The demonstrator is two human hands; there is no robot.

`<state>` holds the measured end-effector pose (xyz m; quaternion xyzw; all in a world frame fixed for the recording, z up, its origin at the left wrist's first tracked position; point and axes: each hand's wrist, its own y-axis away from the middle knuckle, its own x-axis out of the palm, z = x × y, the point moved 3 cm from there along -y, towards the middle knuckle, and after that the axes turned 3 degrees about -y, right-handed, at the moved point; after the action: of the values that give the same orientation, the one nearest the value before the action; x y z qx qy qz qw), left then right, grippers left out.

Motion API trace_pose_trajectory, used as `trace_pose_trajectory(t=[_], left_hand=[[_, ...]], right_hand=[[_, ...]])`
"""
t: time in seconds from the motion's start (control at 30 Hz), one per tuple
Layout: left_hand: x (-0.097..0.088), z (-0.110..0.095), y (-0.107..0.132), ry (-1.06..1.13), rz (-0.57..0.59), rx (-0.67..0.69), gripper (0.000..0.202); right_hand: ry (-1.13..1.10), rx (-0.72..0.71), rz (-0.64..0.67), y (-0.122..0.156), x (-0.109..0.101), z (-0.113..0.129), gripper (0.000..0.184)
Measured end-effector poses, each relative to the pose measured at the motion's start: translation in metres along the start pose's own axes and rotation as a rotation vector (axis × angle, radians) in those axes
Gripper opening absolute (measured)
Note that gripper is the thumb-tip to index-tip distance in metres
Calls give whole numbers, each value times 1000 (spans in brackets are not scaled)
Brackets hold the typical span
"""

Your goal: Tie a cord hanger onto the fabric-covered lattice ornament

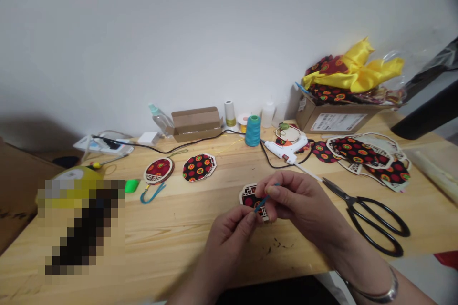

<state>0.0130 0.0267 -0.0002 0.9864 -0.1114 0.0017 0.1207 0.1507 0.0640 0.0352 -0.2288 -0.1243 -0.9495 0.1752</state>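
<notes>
A short length of blue cord [263,202] runs slantwise between my hands. The fingertips of my left hand [231,233] pinch its lower end, and my right hand [298,200] pinches the upper end between thumb and finger. Just behind my fingers is a pale-framed piece with dark floral fabric [248,194], partly hidden by them; whether it lies on the table or is held, I cannot tell. Black-handled scissors [352,202] lie to the right of my right hand, blades partly apart. A cone of blue thread [253,131] stands behind my hands.
A white glue gun [288,150] lies behind my right hand. Framed fabric pieces [368,155] are piled at the right, near a cardboard box [332,116] of fabric. An octagonal piece [198,167] and a round one [158,170] lie left. A black cable [171,151] crosses the back.
</notes>
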Motion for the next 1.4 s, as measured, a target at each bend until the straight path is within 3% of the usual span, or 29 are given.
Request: trace_pose_trajectory(t=[0.23, 0.33, 0.43, 0.5, 0.53, 0.63, 0.67, 0.73, 0.9, 1.1, 1.27, 1.4], left_hand=[[-8, -6, -2, -218, -87, 140, 21], [-20, -15, -2, -348, -315, 304, 17], [-34, -27, 8, -366, -609, 373, 31], [-35, -29, 12, -262, -528, 239, 14], [-32, -25, 13, -166, -389, 105, 12], [-13, -11, 17, 233, 53, -214, 33], [-8, -7, 17, 333, 133, -262, 35], [-1, 0, 16, 500, 175, -335, 33], [5, 3, 9, 735, 164, -328, 23], [3, -1, 7, 636, 100, -350, 16], [-1, 6, 2, 609, 15, -383, 19], [-2, 9, -1, 634, -17, -384, 16]], right_hand=[[9, -191, -11, 5, 0, 22, 14], [93, -269, -68, 4, -3, 31, 14], [190, -328, -106, 1, -3, 34, 14], [282, -366, -119, -1, 0, 33, 13], [330, -380, -118, -1, 3, 32, 13], [481, -384, -74, 3, 12, 25, 11], [547, -384, -44, 6, 15, 22, 11], [719, -393, 42, 14, 21, 15, 14], [1029, -350, 308, 34, 33, 0, 21], [1264, -257, 469, 40, 42, -14, 28], [1414, -190, 576, 39, 40, -35, 12], [1399, -200, 709, 39, 41, -42, 9]])
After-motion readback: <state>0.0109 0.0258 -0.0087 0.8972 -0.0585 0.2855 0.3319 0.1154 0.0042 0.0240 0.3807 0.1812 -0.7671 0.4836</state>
